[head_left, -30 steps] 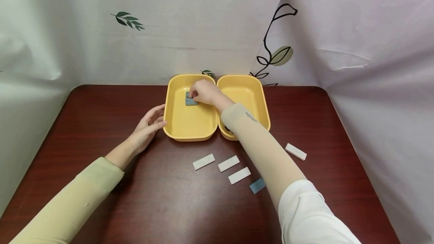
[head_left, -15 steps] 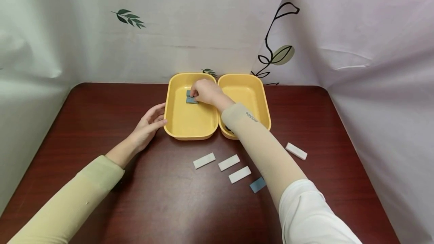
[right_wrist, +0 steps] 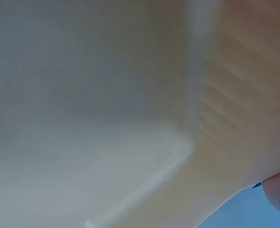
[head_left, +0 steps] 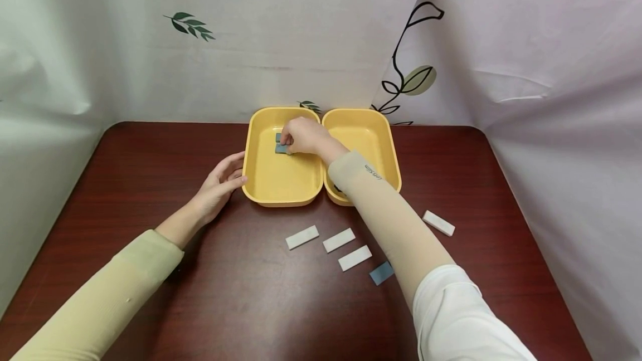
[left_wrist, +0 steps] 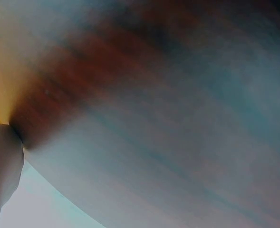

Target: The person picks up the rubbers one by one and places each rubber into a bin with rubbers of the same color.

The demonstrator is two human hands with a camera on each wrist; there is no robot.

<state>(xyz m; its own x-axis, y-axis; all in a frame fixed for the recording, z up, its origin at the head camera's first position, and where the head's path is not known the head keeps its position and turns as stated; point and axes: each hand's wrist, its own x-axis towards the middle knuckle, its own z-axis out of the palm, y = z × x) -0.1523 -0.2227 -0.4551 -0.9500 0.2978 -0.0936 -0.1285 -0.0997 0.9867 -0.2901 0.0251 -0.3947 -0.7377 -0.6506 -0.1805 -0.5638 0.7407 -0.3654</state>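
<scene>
Inside the left yellow tray (head_left: 281, 185), my right hand (head_left: 307, 137) pinches a flat blue block (head_left: 281, 149) near the tray floor. Just behind it lies a second blue block (head_left: 278, 137), partly covered by the fingers. My left hand (head_left: 217, 189) touches the tray's left side, thumb at the rim and the other fingers relaxed along the outer wall. In the left wrist view a blurred bit of the hand (left_wrist: 4, 164) meets the yellow edge. The right wrist view catches only a fingertip (right_wrist: 278, 192) at its right border.
A second yellow tray (head_left: 390, 149) adjoins on the right, with a dark object (head_left: 337, 188) partly hidden under the forearm. Several white blocks (head_left: 354, 258) lie in front, another white block (head_left: 438, 223) further right. A blue block (head_left: 381, 273) is partly behind the right sleeve.
Both hands keep their places. The right fingertips have shifted slightly over the right end of the nearer blue block in the tray.
</scene>
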